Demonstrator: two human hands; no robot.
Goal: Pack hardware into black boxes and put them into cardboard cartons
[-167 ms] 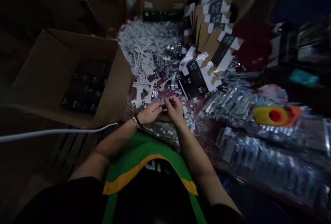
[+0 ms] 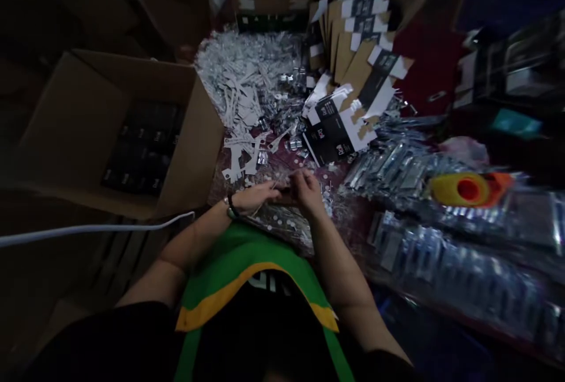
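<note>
In the head view my left hand [image 2: 255, 198] reaches in from the left, its fingers closed together and pointing right. My right hand [image 2: 308, 193] faces it with curled fingers, very close to the left fingertips. What they pinch is small and dark, too dim to name. Just below the fingers lies a brown block-like piece [image 2: 288, 200], partly covered by the hands. Small white discs [image 2: 291, 224] are scattered on the plastic-covered surface around them. Beyond the hands lie flat white cut-out pieces [image 2: 238, 158] and small shiny metal parts [image 2: 293, 144].
At left stands an open carton [image 2: 189, 152] with black boxes [image 2: 136, 161] inside. Flat black-and-white packaging [image 2: 331, 135] fans out at back right. Silvery plastic packets [image 2: 441, 258] fill the right side, with a yellow-orange tape roll [image 2: 459, 189] on top. A white cable [image 2: 97, 228] crosses the left.
My right hand has shifted slightly right and down, its fingers curling more. The left hand has turned flatter and lower. The whole view has moved a little.
</note>
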